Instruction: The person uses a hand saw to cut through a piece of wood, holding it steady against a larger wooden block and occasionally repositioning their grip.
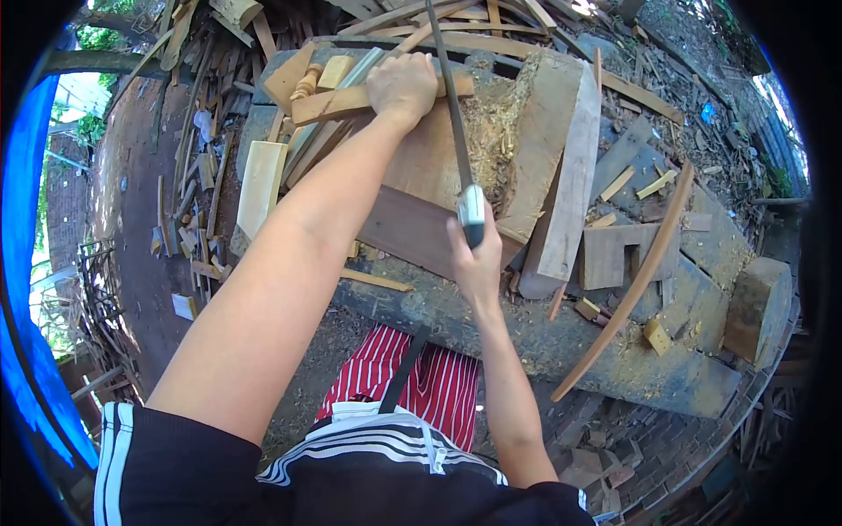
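My right hand (478, 254) is closed round the pale and dark green handle of a handsaw (460, 131). Its long narrow blade points away from me, crossing the right end of a short wooden board (333, 104). My left hand (402, 86) grips that board from above, just left of the blade, with the fingers curled over the far side. Whether the teeth are in the wood cannot be made out. Beneath the board lies a wide wooden plank (421, 162), and a dark brown beam (408, 228) runs across nearer to me.
A thick wooden block (548, 131) with sawdust stands right of the blade, beside a grey plank (566, 193). A long curved strip (636, 289) leans over the worn bench (412, 302). At the left are a turned wooden piece (307, 81) and a pale block (260, 188).
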A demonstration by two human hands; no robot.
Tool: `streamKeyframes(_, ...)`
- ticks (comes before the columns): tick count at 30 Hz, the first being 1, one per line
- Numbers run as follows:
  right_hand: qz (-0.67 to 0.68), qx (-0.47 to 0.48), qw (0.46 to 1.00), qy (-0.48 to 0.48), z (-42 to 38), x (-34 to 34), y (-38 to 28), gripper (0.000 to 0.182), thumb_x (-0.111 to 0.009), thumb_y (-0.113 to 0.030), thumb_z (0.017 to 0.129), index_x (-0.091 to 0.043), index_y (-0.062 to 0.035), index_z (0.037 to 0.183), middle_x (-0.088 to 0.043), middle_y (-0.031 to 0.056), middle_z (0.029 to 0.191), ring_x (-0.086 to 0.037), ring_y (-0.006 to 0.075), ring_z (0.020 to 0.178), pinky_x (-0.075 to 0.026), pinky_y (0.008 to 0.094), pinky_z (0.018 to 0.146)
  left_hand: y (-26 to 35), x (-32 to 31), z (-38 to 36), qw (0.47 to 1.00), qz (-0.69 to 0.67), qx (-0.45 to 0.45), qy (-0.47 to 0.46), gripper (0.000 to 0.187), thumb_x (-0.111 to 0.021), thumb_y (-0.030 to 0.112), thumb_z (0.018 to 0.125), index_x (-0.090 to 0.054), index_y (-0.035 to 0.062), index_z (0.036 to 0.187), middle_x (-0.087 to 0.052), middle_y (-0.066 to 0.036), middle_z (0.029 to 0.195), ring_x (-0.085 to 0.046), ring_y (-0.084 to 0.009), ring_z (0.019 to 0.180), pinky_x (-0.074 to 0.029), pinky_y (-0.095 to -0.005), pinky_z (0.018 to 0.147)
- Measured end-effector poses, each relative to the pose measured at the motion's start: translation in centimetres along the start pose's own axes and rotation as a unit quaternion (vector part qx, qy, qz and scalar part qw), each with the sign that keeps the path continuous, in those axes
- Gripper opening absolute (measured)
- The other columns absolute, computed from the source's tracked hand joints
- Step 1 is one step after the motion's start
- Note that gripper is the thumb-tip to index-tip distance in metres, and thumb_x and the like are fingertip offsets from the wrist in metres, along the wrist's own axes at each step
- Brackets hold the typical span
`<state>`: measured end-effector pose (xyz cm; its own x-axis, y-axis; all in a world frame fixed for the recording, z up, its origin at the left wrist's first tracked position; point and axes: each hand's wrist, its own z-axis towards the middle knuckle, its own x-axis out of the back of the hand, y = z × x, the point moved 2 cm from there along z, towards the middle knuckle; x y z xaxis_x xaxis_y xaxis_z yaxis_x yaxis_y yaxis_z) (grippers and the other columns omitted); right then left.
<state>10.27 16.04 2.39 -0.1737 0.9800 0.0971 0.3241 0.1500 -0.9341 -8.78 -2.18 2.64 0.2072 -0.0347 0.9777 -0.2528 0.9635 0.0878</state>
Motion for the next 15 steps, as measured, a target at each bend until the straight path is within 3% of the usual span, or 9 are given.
streamKeyframes(3, -0.008, 0.009, 1.000, 0.002, -6.8, 1.9, 2.5, 0.054, -0.062, -0.015, 0.093, -0.047, -0.0063, 0.144, -0.066, 0.0195, 0.123, -0.065, 0.0275, 0.114, -0.047, 0.0365, 0.098, -0.1, 0.2, 0.0, 0.999, 0.010, 0.033, -0.027, 0.038, -0.044, 0.034, 0.100, -0.073, 0.0109, 0.091, -0.074, -0.009, 0.094, -0.069, -0.0283, 0.093, -0.051, -0.0451, 0.084)
streamKeyframes(6, -0.004, -0.018, 1.000, -0.009, -9.5, 3.1, 2.5, 0.054, -0.063, -0.012, 0.092, -0.048, -0.0076, 0.144, -0.065, 0.0190, 0.124, -0.064, 0.0264, 0.115, -0.047, 0.0365, 0.099, -0.4, 0.0, 0.0, 1.000, 0.009, 0.001, -0.003, 0.038, -0.044, 0.034, 0.100, -0.073, 0.0106, 0.091, -0.074, -0.009, 0.094, -0.070, -0.0284, 0.092, -0.051, -0.0449, 0.083)
streamKeyframes(7, 0.013, -0.033, 0.999, -0.013, -9.7, 3.3, 2.2, 0.055, -0.063, -0.011, 0.092, -0.048, -0.0081, 0.144, -0.065, 0.0188, 0.125, -0.064, 0.0258, 0.117, -0.047, 0.0364, 0.099, -0.5, 0.0, -0.1, 1.000, 0.005, -0.008, -0.002, 0.038, -0.044, 0.034, 0.100, -0.073, 0.0106, 0.091, -0.074, -0.009, 0.095, -0.070, -0.0286, 0.092, -0.051, -0.0448, 0.083)
streamKeyframes(8, -0.027, 0.027, 0.999, 0.002, -8.0, 2.9, 2.3, 0.054, -0.062, -0.012, 0.093, -0.047, -0.0079, 0.144, -0.067, 0.0190, 0.122, -0.064, 0.0269, 0.117, -0.047, 0.0370, 0.098, -0.3, -0.1, 0.0, 1.000, -0.001, -0.019, -0.001, 0.038, -0.044, 0.034, 0.100, -0.073, 0.0105, 0.092, -0.074, -0.010, 0.095, -0.070, -0.0288, 0.093, -0.052, -0.0448, 0.083)
streamKeyframes(10, -0.011, 0.012, 1.000, -0.011, -3.6, 1.7, 1.4, 0.052, -0.061, -0.014, 0.094, -0.047, -0.0078, 0.144, -0.068, 0.0196, 0.118, -0.064, 0.0277, 0.115, -0.048, 0.0384, 0.095, -0.2, -0.2, 0.2, 1.000, -0.007, -0.025, 0.011, 0.039, -0.044, 0.034, 0.100, -0.074, 0.0105, 0.091, -0.074, -0.010, 0.094, -0.070, -0.0290, 0.092, -0.052, -0.0451, 0.083)
streamKeyframes(12, -0.019, 0.071, 0.997, 0.018, -0.3, 0.2, 1.4, 0.051, -0.060, -0.016, 0.094, -0.047, -0.0077, 0.144, -0.069, 0.0197, 0.114, -0.066, 0.0286, 0.110, -0.049, 0.0392, 0.092, -0.4, -0.2, -0.2, 0.999, -0.001, -0.031, 0.013, 0.039, -0.044, 0.034, 0.100, -0.074, 0.0105, 0.091, -0.074, -0.011, 0.094, -0.070, -0.0292, 0.092, -0.052, -0.0454, 0.083)
streamKeyframes(15, -0.016, 0.027, 0.999, 0.012, -3.5, 1.5, 1.8, 0.052, -0.061, -0.015, 0.093, -0.047, -0.0083, 0.143, -0.069, 0.0185, 0.112, -0.069, 0.0286, 0.106, -0.050, 0.0379, 0.091, -0.3, -0.5, 0.3, 1.000, 0.014, 0.020, -0.012, 0.042, -0.045, 0.037, 0.099, -0.075, 0.0100, 0.090, -0.074, -0.013, 0.093, -0.071, -0.0308, 0.089, -0.053, -0.0463, 0.081)
